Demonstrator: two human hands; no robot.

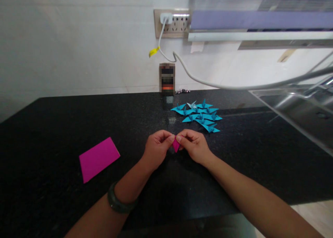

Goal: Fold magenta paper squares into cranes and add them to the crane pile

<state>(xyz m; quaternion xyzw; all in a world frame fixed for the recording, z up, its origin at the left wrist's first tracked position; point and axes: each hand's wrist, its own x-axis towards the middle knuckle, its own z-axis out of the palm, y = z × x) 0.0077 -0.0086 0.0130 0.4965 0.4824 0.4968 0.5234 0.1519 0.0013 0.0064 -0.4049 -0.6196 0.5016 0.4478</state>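
Note:
Between my two hands is a small folded piece of pink origami paper [176, 145], its pointed end facing down toward me. My left hand [159, 146] pinches its left side between thumb and fingers, and a dark bangle circles that wrist. On the other side my right hand [194, 144] grips the paper in a similar pinch. Fingertips cover the upper part of the folds. Just beyond my right hand lie several blue origami cranes [204, 118] in a cluster, with one paler crane [191, 105] at the back. Left of my hands rests a stack of pink paper [99, 159].
The black countertop [52, 127] meets a pale wall. Against the wall stands a blurred-out upright object [167, 79], a beaded strand [183, 91] beside it. A white cable [192, 76] runs from the socket [171, 23] to the right, above a metal sink [307, 116].

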